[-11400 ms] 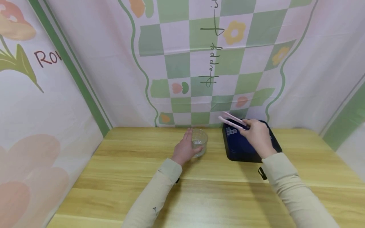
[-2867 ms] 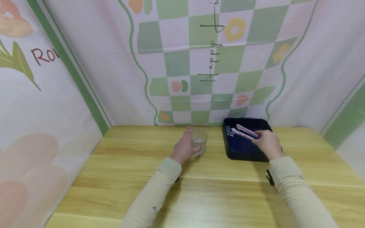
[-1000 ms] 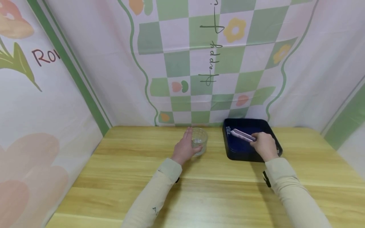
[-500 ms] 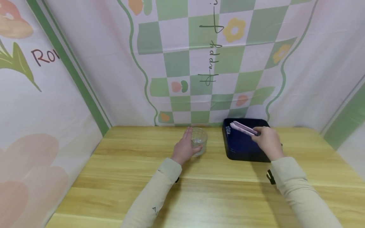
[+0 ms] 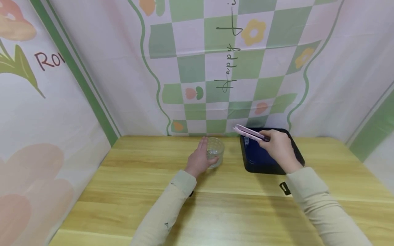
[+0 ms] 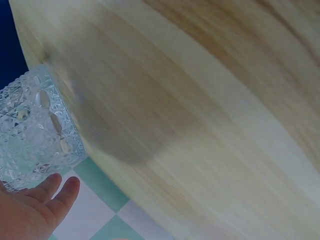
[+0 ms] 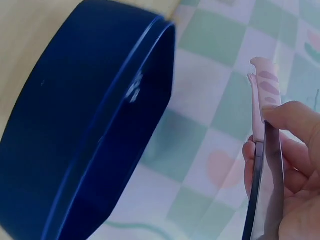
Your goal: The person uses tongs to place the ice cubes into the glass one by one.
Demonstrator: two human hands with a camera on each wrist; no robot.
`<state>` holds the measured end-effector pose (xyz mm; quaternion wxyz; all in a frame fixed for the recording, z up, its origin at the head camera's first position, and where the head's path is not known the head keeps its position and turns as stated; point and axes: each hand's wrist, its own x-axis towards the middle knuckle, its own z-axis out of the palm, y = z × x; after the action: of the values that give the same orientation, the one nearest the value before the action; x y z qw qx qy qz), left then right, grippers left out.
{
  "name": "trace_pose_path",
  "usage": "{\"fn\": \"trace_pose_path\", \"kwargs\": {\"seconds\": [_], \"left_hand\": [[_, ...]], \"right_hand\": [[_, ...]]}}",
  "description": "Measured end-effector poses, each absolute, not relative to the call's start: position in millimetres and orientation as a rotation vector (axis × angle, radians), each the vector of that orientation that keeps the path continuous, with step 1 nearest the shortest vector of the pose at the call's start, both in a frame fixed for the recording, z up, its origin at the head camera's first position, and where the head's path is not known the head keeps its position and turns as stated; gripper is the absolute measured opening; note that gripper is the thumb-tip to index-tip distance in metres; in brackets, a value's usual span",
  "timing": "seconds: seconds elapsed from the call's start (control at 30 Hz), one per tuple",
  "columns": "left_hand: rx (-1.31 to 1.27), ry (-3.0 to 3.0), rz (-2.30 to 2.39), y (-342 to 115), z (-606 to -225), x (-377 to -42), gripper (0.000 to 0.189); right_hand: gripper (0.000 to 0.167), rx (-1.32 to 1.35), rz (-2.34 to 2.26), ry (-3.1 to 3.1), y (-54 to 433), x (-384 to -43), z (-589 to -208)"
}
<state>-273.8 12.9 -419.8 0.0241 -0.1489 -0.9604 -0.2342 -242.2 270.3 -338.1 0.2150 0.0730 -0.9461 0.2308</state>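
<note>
A clear, textured glass [image 5: 218,145] stands on the table, with my left hand [image 5: 198,160] holding its left side, thumb across the front. Seen from the left wrist, two fingertips [image 6: 65,195] reach out beside the knobbly glass wall. My right hand [image 5: 278,147] grips tongs [image 5: 250,133] with pink tips and dark metal handles, raised over the far left edge of a dark blue tray [image 5: 264,169]. The tong tips are close together; I cannot tell whether they hold anything. Small whitish pieces [image 7: 134,89] lie at the tray's left end inside.
The wooden table [image 5: 147,184] ends at a back curtain [image 5: 132,102] with a green check print. Another printed curtain [image 5: 55,136] hangs along the left. A black strap piece [image 5: 285,188] shows under my right cuff.
The tongs' tips, spread over the tray's pieces before, have come together, lifted and moved left toward the glass. The whitish cluster in the tray looks smaller. My left hand has stayed on the glass.
</note>
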Motion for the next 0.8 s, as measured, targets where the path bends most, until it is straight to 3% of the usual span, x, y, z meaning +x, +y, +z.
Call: {"fn": "trace_pose_path", "kwargs": {"seconds": [0.8], "left_hand": [[-0.45,-3.0,-0.772,12.9,-415.6,-271.2,0.094]], "right_hand": [[0.029,0.38,0.657,-2.818,218.2,-236.1,-352.7]]}}
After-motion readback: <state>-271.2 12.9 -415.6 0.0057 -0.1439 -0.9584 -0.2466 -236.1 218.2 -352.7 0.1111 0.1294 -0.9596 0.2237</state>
